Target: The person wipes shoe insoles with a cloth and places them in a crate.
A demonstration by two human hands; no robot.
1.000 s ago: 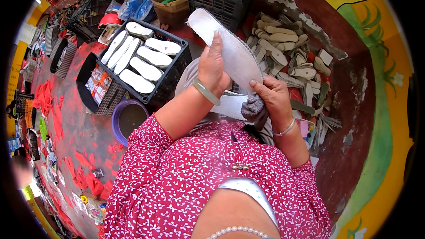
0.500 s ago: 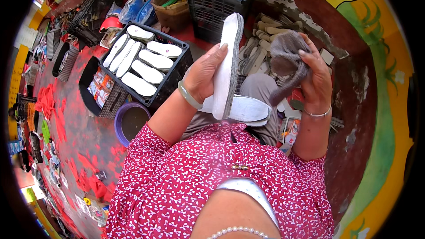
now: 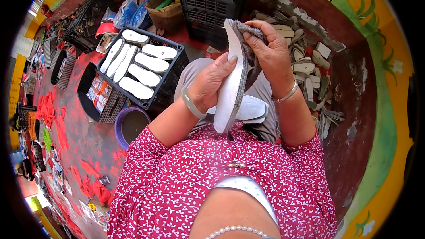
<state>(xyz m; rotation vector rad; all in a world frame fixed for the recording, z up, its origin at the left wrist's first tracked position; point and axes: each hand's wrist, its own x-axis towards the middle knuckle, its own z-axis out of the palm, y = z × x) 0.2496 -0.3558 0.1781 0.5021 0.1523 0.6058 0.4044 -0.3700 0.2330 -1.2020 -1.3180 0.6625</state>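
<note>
Sole (image 3: 231, 97) | mid-length in left hand (image 3: 210, 81) | right hand (image 3: 273, 55), cloth (image 3: 243, 28) at upper end

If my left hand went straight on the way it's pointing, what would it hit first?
Beyond the white sole it holds, your left hand would probably meet the gray cloth, though depth is unclear.

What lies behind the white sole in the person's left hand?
Behind the held sole, a grey cloth shows in the right hand, and another white sole lies on the lap. Part of that second sole is covered, so cannot be seen.
</note>
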